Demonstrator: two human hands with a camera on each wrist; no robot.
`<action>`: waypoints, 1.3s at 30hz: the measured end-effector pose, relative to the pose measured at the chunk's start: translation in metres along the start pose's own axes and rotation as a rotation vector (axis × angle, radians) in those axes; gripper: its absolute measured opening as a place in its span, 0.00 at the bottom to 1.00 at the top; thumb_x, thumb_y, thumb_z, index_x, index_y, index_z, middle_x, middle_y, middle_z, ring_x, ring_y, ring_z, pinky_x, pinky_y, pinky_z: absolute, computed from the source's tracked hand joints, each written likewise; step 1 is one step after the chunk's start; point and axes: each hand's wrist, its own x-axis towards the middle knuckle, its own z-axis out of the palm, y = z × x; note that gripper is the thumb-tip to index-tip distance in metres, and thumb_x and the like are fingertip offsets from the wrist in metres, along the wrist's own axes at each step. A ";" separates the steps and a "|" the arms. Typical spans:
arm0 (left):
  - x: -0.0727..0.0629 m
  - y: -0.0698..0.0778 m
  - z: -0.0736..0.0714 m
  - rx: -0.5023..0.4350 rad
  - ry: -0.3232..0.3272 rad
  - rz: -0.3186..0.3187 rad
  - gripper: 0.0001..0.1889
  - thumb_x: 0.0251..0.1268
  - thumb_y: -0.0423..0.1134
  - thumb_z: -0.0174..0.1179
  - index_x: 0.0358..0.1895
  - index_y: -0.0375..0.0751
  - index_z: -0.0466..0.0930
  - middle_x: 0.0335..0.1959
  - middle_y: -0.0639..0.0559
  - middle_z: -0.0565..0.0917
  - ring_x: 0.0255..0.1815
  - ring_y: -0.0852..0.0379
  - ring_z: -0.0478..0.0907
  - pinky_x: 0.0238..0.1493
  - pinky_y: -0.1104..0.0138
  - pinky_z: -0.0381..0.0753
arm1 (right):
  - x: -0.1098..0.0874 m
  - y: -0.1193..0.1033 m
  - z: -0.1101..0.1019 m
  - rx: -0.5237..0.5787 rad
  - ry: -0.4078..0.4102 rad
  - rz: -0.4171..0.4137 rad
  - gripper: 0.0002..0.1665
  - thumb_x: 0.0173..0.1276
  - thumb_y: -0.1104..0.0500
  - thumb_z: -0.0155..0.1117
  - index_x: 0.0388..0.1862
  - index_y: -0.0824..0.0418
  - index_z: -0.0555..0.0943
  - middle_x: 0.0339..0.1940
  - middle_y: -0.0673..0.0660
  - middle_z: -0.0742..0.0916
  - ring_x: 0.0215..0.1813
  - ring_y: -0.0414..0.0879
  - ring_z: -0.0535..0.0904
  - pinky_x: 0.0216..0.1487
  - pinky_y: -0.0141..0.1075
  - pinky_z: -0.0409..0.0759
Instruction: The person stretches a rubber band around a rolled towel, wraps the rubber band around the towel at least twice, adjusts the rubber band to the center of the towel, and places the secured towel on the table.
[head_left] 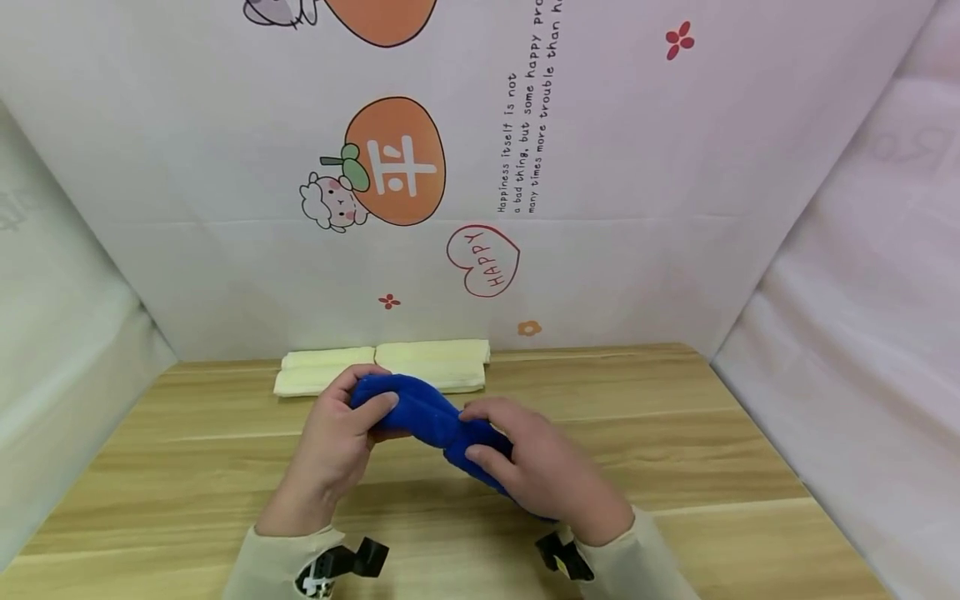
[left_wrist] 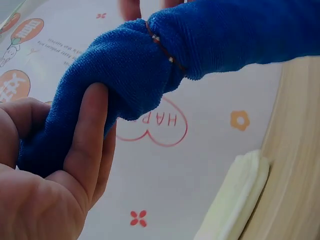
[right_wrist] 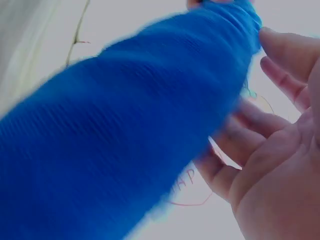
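Note:
A blue towel [head_left: 417,410], rolled long and drawn in at its middle, is held above the table between both hands. My left hand [head_left: 330,450] grips its left end, thumb on the near face and fingers behind. A thin brown band with small beads [left_wrist: 164,49] circles the narrow waist in the left wrist view. On the other half, my right hand [head_left: 546,462] holds the towel close to the waist with thumb and forefinger. Its other fingers [right_wrist: 245,137] pass partly behind the roll in the right wrist view, where the towel is blurred.
A pale yellow folded towel [head_left: 442,353] lies along the back edge of the wooden table [head_left: 645,433], behind the left hand. A printed white sheet [head_left: 600,275] stands upright at the back, and white cloth walls [head_left: 862,333] flank both sides.

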 end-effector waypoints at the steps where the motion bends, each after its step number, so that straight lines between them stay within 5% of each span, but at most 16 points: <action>1: 0.000 0.000 0.001 -0.015 -0.009 -0.012 0.13 0.70 0.22 0.55 0.54 0.30 0.68 0.57 0.36 0.66 0.51 0.39 0.74 0.42 0.53 0.85 | 0.000 0.000 0.002 -0.005 -0.007 0.004 0.20 0.74 0.55 0.64 0.61 0.56 0.74 0.57 0.49 0.81 0.55 0.43 0.78 0.55 0.45 0.79; 5: -0.001 -0.002 0.003 -0.063 -0.030 -0.038 0.12 0.70 0.23 0.55 0.53 0.32 0.69 0.56 0.36 0.66 0.51 0.39 0.74 0.42 0.55 0.85 | 0.002 0.001 0.007 -0.022 -0.020 0.028 0.20 0.72 0.53 0.67 0.59 0.55 0.74 0.54 0.50 0.82 0.50 0.43 0.79 0.51 0.44 0.81; 12: -0.002 -0.003 0.005 -0.099 -0.040 -0.036 0.10 0.68 0.21 0.57 0.48 0.35 0.73 0.50 0.37 0.69 0.43 0.43 0.78 0.39 0.56 0.86 | 0.002 0.009 0.008 -0.031 0.035 -0.085 0.14 0.64 0.60 0.73 0.45 0.55 0.79 0.44 0.47 0.86 0.41 0.38 0.81 0.41 0.36 0.83; 22: -0.003 -0.006 0.010 -0.081 -0.071 -0.024 0.10 0.66 0.21 0.59 0.41 0.39 0.78 0.46 0.37 0.72 0.41 0.42 0.79 0.35 0.56 0.86 | 0.003 0.020 0.010 0.027 0.014 -0.166 0.17 0.50 0.64 0.73 0.26 0.50 0.71 0.29 0.44 0.77 0.29 0.39 0.73 0.29 0.29 0.72; 39: -0.003 0.000 0.004 -0.092 -0.008 -0.027 0.10 0.65 0.21 0.60 0.43 0.38 0.78 0.44 0.40 0.74 0.36 0.48 0.81 0.37 0.56 0.86 | -0.003 0.028 -0.006 0.040 -0.064 -0.110 0.22 0.66 0.54 0.73 0.27 0.51 0.66 0.26 0.45 0.69 0.27 0.40 0.66 0.29 0.32 0.64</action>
